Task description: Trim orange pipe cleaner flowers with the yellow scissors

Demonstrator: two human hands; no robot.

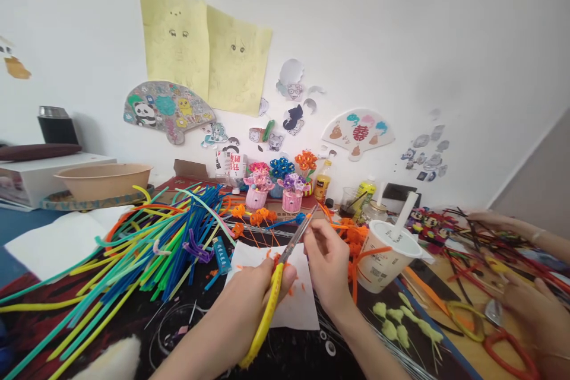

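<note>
My left hand [249,294] is closed around yellow-handled scissors [268,317], their blades pointing up and away from me. Close beside the blades, my right hand [327,258] is pinched, with an orange pipe cleaner [325,211] showing at its fingertips; the fingers hide most of it. Below the hands lies a white paper sheet [296,312] with orange fuzzy clippings on it. Several orange pipe-cleaner flowers [262,215] lie just beyond, and more orange pieces [355,238] are right of my right hand.
Loose coloured pipe cleaners [178,249] spread over the left side. A lidded paper cup [385,258] with a straw stands right. Potted craft flowers [293,193] line the back. At far right, another person's hands [525,303] work near red-and-yellow-handled scissors [510,350].
</note>
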